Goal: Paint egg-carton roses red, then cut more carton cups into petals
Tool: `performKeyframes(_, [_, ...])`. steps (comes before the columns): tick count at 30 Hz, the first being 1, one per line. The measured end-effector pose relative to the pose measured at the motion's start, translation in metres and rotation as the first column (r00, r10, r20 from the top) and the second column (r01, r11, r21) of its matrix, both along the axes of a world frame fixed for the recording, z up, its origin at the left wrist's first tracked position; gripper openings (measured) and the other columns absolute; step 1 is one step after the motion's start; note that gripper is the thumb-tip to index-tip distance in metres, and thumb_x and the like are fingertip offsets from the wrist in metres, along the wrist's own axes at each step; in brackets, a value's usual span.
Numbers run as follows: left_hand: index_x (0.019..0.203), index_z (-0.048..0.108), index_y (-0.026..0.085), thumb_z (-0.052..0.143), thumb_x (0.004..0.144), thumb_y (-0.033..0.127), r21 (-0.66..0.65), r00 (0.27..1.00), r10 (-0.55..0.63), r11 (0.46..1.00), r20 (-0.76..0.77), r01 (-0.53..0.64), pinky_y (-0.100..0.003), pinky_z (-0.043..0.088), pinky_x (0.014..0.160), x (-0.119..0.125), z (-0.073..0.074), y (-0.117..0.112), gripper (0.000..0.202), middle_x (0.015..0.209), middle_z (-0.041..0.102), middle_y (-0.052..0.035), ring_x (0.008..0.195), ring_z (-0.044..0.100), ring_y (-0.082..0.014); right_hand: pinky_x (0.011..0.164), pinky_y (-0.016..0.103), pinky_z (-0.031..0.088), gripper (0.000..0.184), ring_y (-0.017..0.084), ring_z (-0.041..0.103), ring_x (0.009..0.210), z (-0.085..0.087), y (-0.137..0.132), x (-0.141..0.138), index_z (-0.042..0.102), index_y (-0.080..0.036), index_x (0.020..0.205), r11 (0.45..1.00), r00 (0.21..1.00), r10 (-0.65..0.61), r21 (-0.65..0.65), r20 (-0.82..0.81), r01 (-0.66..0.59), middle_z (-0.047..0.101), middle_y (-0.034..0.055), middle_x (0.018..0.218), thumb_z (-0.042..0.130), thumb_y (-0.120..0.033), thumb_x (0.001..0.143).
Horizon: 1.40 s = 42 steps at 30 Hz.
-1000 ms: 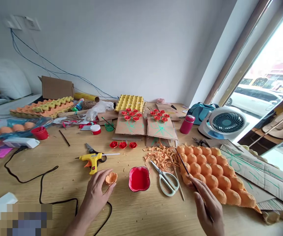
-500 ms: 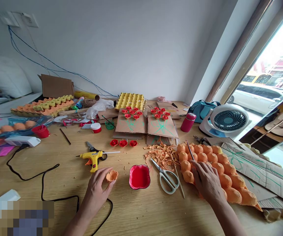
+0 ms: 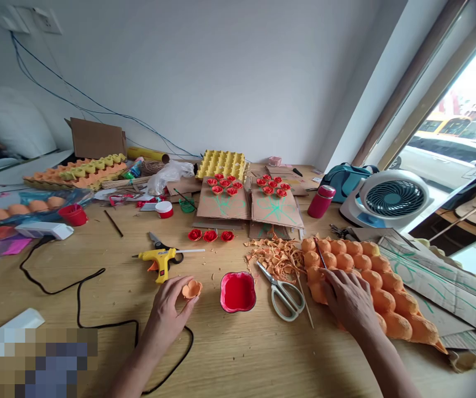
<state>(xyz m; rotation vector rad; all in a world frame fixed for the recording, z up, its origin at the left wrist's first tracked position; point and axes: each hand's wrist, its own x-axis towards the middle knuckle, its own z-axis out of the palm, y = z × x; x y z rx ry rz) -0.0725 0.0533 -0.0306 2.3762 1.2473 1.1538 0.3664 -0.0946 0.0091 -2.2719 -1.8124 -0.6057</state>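
Observation:
My left hand (image 3: pixel 167 309) rests on the wooden table (image 3: pixel 238 359), its fingertips pinching a small orange paper flower (image 3: pixel 192 288). To the right of the flower stands a red paint cup (image 3: pixel 238 291). My right hand (image 3: pixel 348 298) lies on the near end of an orange egg tray (image 3: pixel 370 287), fingers closed over a thin paintbrush (image 3: pixel 320 253) whose tip points away from me. White-handled scissors (image 3: pixel 285 293) lie between the cup and the tray.
A yellow glue gun (image 3: pixel 161 258) and its black cord (image 3: pixel 84 298) lie left of centre. Orange scraps (image 3: pixel 273 257), three red flowers (image 3: pixel 210 235), cardboard panels with red flowers (image 3: pixel 250 204), a fan (image 3: pixel 387 199), a red bottle (image 3: pixel 320 201) and more egg trays (image 3: pixel 80 174) fill the back.
My right hand moved forward from the near table edge onto the egg tray, laying the brush down along it. The left hand stays on the orange flower.

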Motion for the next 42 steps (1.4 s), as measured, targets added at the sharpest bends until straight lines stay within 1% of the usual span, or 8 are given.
performKeyframes(7, [0.123, 0.059, 0.024, 0.059, 0.095, 0.03, -0.068, 1.0, -0.006, 0.998, -0.005, 0.005, -0.046, 0.052, 0.101, 0.006, 0.014, -0.009, 0.029, 0.118, 0.065, -0.0106, 0.112, 0.063, -0.0275, 0.086, 0.045, 0.04, 0.04, 0.029, 0.064, 0.098, 0.01, -0.011, -0.009, 0.067, -0.023, 0.116, 0.995, 1.0, 0.016, 0.101, 0.016, -0.017, 0.072, 0.0086, 0.111, 0.038, -0.048, 0.103])
performKeyframes(11, [0.125, 0.057, 0.024, 0.058, 0.095, 0.027, -0.105, 1.0, -0.011, 0.994, -0.01, 0.01, -0.047, 0.05, 0.103, 0.008, 0.023, -0.015, 0.03, 0.121, 0.064, -0.0106, 0.115, 0.061, -0.0278, 0.084, 0.043, 0.042, 0.035, 0.027, 0.065, 0.095, 0.022, -0.011, -0.033, 0.065, -0.023, 0.114, 0.959, 0.985, 0.17, 0.233, -0.022, -0.16, 0.072, 0.0089, 0.112, 0.041, -0.045, 0.103])
performKeyframes(14, [0.128, 0.056, 0.025, 0.059, 0.094, 0.027, -0.141, 0.997, -0.078, 0.987, -0.017, 0.075, -0.047, 0.051, 0.102, 0.016, 0.04, -0.023, 0.034, 0.122, 0.063, -0.0112, 0.116, 0.06, -0.0285, 0.087, 0.04, 0.043, 0.024, 0.026, 0.065, 0.096, 0.028, -0.006, -0.061, 0.063, -0.023, 0.116, 0.917, 0.94, 0.331, 0.264, -0.083, -0.299, 0.071, 0.0086, 0.111, 0.049, -0.037, 0.102])
performKeyframes(21, [0.149, 0.038, 0.026, 0.086, 0.072, 0.039, -0.32, 0.873, -0.42, 0.886, -0.25, 0.334, -0.053, 0.034, 0.119, 0.069, 0.082, -0.024, 0.092, 0.149, 0.048, -0.0144, 0.141, 0.041, -0.0357, 0.087, 0.038, 0.042, 0.019, 0.023, 0.065, 0.094, 0.023, 0.009, -0.097, 0.061, -0.022, 0.118, 0.847, 0.847, 0.499, 0.31, -0.181, -0.433, 0.071, 0.0083, 0.108, 0.05, -0.026, 0.102])
performKeyframes(24, [0.155, 0.029, 0.026, 0.091, 0.064, 0.043, -0.396, 0.779, -0.488, 0.855, -0.394, 0.335, -0.057, 0.027, 0.12, 0.094, 0.083, -0.014, 0.111, 0.16, 0.035, -0.0173, 0.149, 0.029, -0.0398, 0.087, 0.038, 0.042, 0.019, 0.023, 0.065, 0.093, 0.016, 0.009, -0.094, 0.062, -0.022, 0.117, 0.839, 0.831, 0.513, 0.331, -0.214, -0.432, 0.071, 0.008, 0.108, 0.05, -0.026, 0.102])
performKeyframes(27, [0.157, 0.022, 0.023, 0.091, 0.062, 0.042, -0.447, 0.708, -0.521, 0.837, -0.477, 0.315, -0.059, 0.027, 0.117, 0.11, 0.081, -0.006, 0.119, 0.159, 0.035, -0.0211, 0.148, 0.028, -0.0426, 0.087, 0.038, 0.043, 0.019, 0.023, 0.066, 0.092, 0.012, 0.008, -0.089, 0.063, -0.023, 0.115, 0.839, 0.821, 0.514, 0.344, -0.248, -0.421, 0.072, 0.0071, 0.105, 0.051, -0.028, 0.102])
performKeyframes(32, [0.154, 0.026, 0.024, 0.086, 0.067, 0.042, -0.48, 0.645, -0.553, 0.82, -0.528, 0.311, -0.053, 0.039, 0.107, 0.117, 0.086, -0.002, 0.107, 0.141, 0.052, -0.0185, 0.129, 0.05, -0.0399, 0.087, 0.037, 0.043, 0.019, 0.023, 0.067, 0.093, 0.007, 0.005, -0.086, 0.063, -0.024, 0.115, 0.835, 0.798, 0.525, 0.359, -0.296, -0.416, 0.073, 0.0057, 0.102, 0.05, -0.029, 0.102])
performKeyframes(42, [0.145, 0.038, 0.023, 0.082, 0.063, 0.039, -0.423, 0.604, -0.552, 0.832, -0.574, 0.359, -0.046, 0.044, 0.1, 0.116, 0.091, -0.001, 0.094, 0.122, 0.056, -0.0132, 0.115, 0.056, -0.0359, 0.084, 0.037, 0.045, 0.02, 0.024, 0.067, 0.09, -0.005, 0.006, -0.075, 0.064, -0.024, 0.115, 0.776, 0.758, 0.598, 0.425, -0.259, -0.467, 0.074, 0.0058, 0.1, 0.052, -0.03, 0.1])
